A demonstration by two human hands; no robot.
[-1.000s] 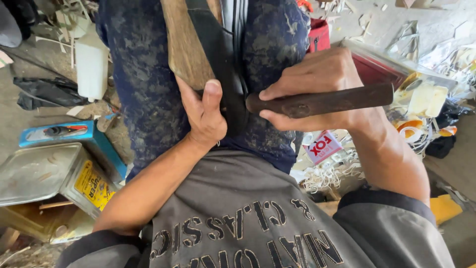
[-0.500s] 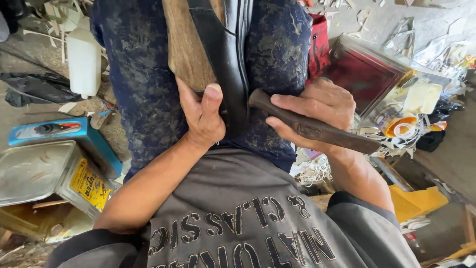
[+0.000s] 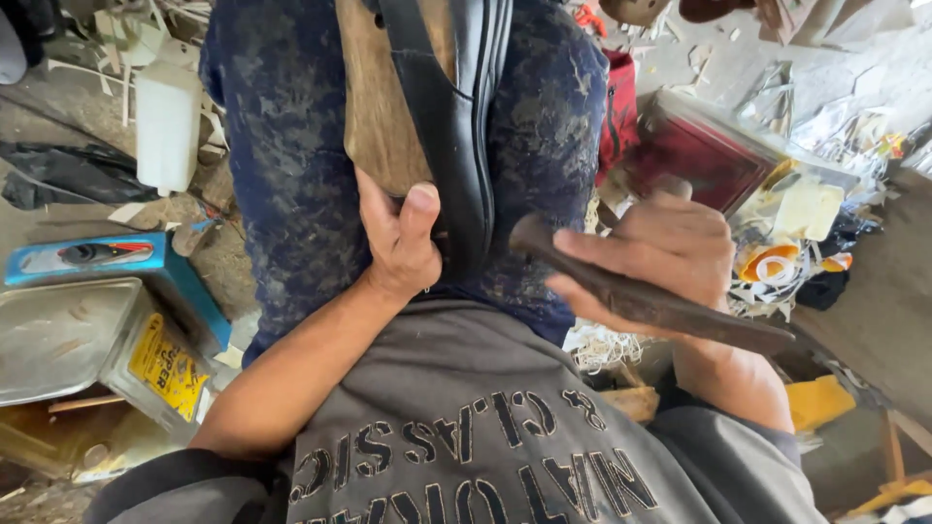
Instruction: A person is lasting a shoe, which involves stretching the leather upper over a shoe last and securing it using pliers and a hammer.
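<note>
My left hand (image 3: 398,238) grips the near end of a wooden shoe form (image 3: 379,107) with a black leather upper (image 3: 451,126) stretched over it, resting on my lap, which is covered in dusty blue cloth (image 3: 282,165). The thumb presses beside the leather. My right hand (image 3: 660,257) is closed around a dark, worn tool handle (image 3: 641,296) that slants from the leather's edge down to the right. The tool's working end lies close to the leather; contact is unclear.
On the left floor stand a square metal tin (image 3: 87,340), a blue box (image 3: 107,257) and a white plastic can (image 3: 167,124). To the right lie a dark red case (image 3: 699,160), tape rolls (image 3: 772,262), scraps and a yellow piece (image 3: 820,403).
My right hand has swung the tool down and to the right, tilting it from nearly level to a steep slant. My left hand stays put on the shoe form.
</note>
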